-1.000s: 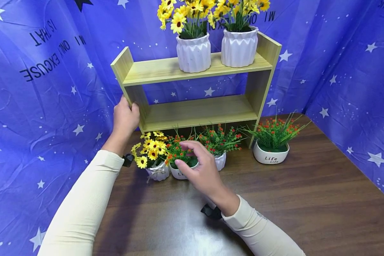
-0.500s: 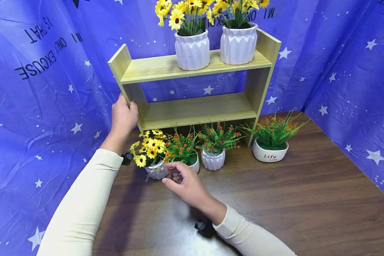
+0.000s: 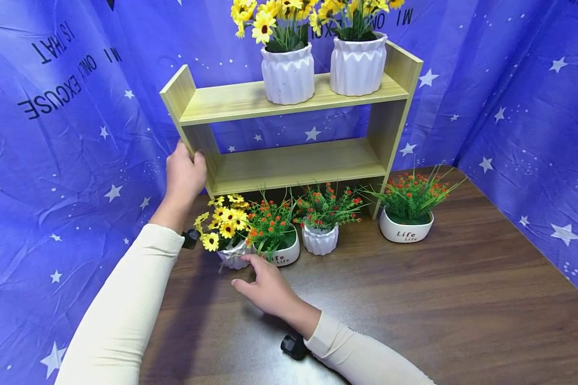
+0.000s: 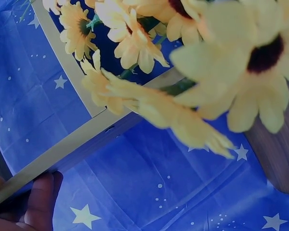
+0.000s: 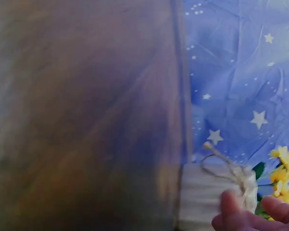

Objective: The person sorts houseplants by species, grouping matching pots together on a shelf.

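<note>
Currently: left hand (image 3: pixel 185 174), fingers gripping shelf (image 3: pixel 231 101); right hand (image 3: pixel 270 291), thumb and fingers parted, near twine-tied pot (image 3: pixel 231 259); low, even grip on pot likely best, sparing blooms (image 3: pixel 227 222).

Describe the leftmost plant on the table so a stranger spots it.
Start at the wooden shelf on the table. In front of its left end, beside the right hand, stands the potted plant. Unlike its red-flowered neighbours, it has yellow flowers, with twine on its white pot.
</note>
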The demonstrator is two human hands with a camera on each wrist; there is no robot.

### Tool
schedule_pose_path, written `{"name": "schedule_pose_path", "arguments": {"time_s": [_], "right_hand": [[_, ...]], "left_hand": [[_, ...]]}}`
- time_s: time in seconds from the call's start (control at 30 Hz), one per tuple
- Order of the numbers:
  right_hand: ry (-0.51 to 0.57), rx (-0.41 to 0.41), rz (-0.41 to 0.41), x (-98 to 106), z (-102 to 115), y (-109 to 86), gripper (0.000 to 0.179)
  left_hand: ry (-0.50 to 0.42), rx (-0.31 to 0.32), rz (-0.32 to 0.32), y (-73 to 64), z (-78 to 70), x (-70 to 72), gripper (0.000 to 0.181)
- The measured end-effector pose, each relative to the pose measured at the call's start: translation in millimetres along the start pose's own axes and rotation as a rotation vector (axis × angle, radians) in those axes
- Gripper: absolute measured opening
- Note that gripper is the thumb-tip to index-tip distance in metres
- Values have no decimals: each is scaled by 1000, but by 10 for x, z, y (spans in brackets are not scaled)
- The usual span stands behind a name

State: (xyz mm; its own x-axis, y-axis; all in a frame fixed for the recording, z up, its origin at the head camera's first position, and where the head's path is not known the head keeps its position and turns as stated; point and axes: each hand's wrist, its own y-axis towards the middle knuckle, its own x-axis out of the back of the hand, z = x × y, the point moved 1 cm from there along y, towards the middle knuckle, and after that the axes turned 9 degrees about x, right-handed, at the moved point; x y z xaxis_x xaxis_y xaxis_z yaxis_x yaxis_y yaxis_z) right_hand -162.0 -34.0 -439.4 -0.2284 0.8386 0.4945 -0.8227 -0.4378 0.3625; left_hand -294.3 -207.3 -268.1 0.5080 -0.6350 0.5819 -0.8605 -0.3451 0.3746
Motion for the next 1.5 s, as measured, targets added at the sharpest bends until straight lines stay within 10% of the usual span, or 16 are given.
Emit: {"name": "schedule_pose_path", "arguments": {"time_s": [1.5], "right_hand": [[17,-249,-238,-362,-272,548,83]], "left_hand": [[-17,0,-15,3,36,-19,29]]}}
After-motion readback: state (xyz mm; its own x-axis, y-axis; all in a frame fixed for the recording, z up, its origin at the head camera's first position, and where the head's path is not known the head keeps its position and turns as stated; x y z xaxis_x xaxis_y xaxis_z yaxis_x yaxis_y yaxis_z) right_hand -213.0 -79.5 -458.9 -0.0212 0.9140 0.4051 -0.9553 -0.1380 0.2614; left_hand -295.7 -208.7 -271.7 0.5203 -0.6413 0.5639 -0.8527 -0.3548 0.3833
